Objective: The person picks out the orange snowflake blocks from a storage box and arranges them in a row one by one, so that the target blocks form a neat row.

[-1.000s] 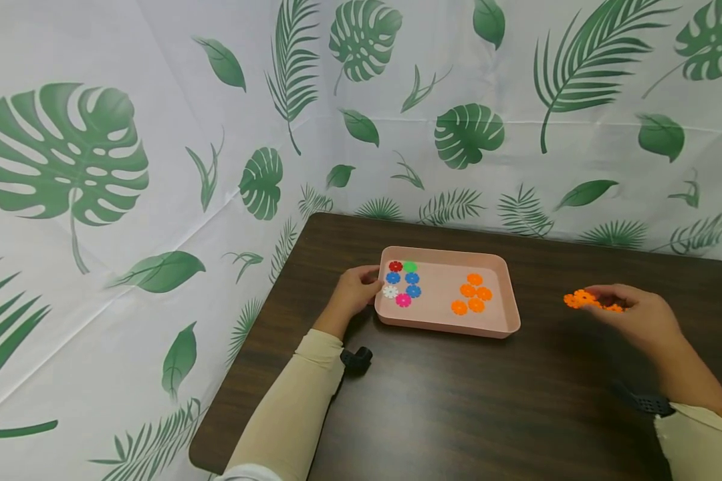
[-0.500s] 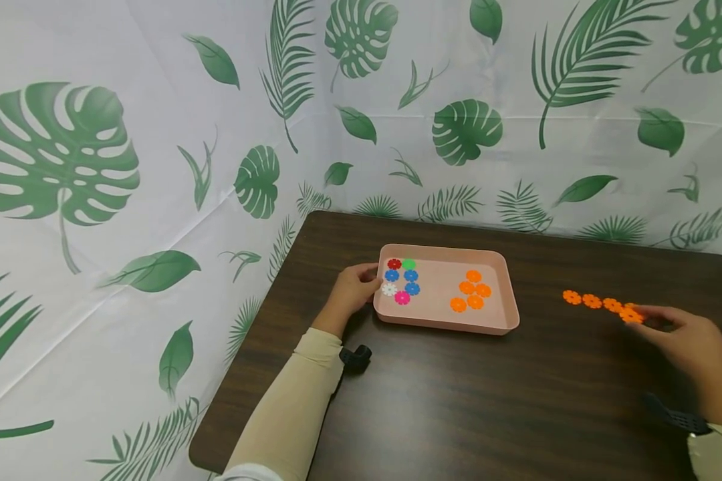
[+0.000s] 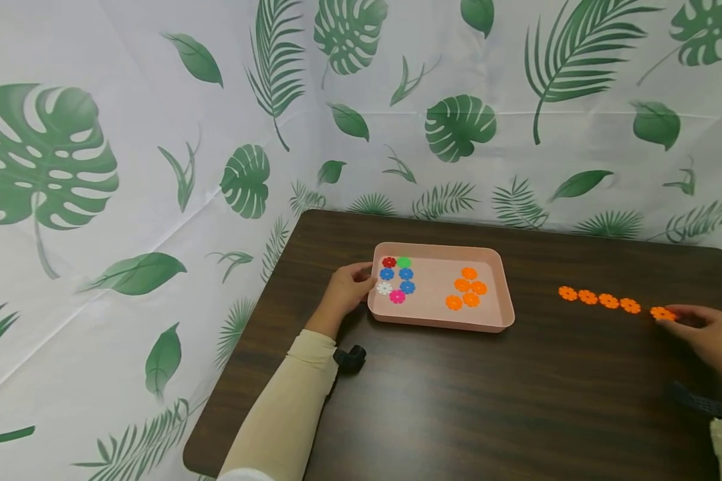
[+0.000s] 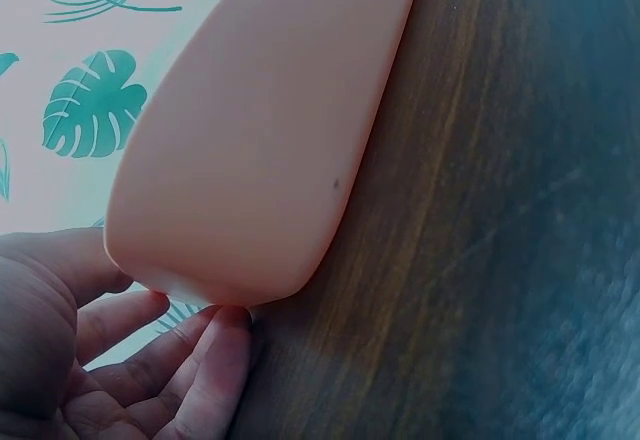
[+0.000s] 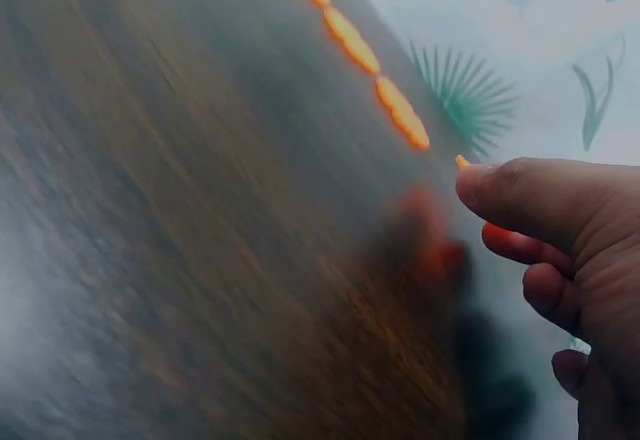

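Orange discs (image 3: 608,300) lie on dark table (image 3: 505,387), leafy cloth (image 3: 397,113) behind.

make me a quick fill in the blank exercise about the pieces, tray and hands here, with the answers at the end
1. The right hand pinches a flower-shaped piece whose colour is ____.
2. The row of pieces lying on the table, leaving out the pinched one, numbers ____.
3. The tray holds ____ blue pieces.
4. The hand touching the tray is the ____ hand.

Missing words: orange; four; three; left.
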A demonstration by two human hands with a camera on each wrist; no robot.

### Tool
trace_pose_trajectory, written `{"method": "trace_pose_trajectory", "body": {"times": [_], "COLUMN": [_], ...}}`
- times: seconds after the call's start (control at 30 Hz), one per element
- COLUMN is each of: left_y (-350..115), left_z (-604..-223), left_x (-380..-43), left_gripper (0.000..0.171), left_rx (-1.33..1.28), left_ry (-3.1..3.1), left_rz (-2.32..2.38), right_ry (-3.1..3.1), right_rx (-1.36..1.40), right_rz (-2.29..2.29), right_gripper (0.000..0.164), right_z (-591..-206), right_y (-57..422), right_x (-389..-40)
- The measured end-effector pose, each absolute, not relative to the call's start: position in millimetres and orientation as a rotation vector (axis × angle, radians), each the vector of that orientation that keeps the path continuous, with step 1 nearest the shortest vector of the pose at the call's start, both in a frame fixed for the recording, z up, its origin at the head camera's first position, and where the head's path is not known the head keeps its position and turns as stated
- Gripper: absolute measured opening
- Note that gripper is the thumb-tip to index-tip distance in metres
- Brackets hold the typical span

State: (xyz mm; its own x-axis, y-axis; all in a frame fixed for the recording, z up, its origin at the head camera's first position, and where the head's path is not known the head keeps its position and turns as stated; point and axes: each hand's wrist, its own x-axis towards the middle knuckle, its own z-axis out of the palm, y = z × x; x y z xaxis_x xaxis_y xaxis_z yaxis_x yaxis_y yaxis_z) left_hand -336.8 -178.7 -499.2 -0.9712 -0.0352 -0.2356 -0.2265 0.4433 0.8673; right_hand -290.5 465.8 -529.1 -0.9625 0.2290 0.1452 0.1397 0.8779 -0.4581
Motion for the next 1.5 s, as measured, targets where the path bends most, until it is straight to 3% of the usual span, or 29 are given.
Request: {"method": "trace_pose_trajectory", "body": {"times": [0.37,1.03,1.5], "left_y": [-181,-177,-176], "left_z": [-492,-490,-499], "left_x": [-334,-335,-334], "left_gripper": [0.046,0.045,0.045], "left_rx": [-0.228,-0.232,-0.225], "left_ry": [2.529,2.512,2.521], "left_rz": [1.559,1.564,1.554], "right_ry": [-2.946,-3.027,-2.951], "right_rx": [-0.284,-0.166,-0.079], "right_rz": [0.576,0.458,0.546], "right_gripper": [0.056,0.044,0.053], "right_z": [-519,-515,-484], "right_y": [465,468,431], "right_x": [-302,-302,-303]}}
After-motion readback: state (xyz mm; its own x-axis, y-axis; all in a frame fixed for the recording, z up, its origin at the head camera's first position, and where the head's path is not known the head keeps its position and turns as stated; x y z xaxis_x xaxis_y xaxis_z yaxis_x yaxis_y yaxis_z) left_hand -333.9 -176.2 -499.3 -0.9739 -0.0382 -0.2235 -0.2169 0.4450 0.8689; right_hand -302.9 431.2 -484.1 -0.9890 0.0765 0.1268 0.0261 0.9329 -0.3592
